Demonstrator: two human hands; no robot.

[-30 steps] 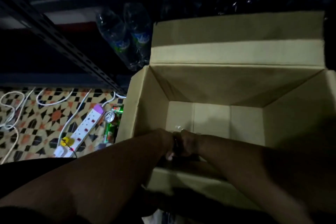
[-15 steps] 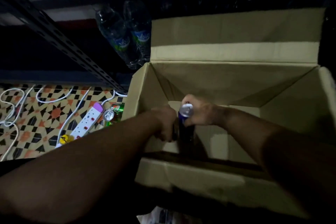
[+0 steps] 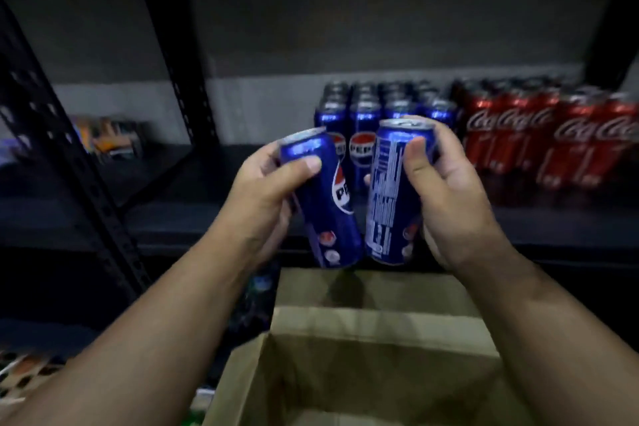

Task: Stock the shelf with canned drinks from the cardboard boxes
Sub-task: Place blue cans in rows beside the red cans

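Observation:
My left hand point(image 3: 262, 190) grips a tall blue Pepsi can point(image 3: 323, 207), tilted with its top leaning left. My right hand point(image 3: 446, 190) grips a second blue Pepsi can point(image 3: 390, 197), its label text facing me. Both cans hang side by side in front of the dark shelf point(image 3: 173, 214), above the open cardboard box point(image 3: 345, 322). Behind them on the shelf stand rows of blue Pepsi cans point(image 3: 363, 114). What I can see of the box interior holds no cans.
Several red Coca-Cola cans point(image 3: 553, 135) fill the shelf to the right of the blue ones. A black perforated shelf upright point(image 3: 69, 156) slants at the left. The shelf's left half is dark, with blurred coloured items point(image 3: 107, 135) at its back.
Both hands came up out of the box, each with a blue can, and my view rose from the box and floor to the shelf.

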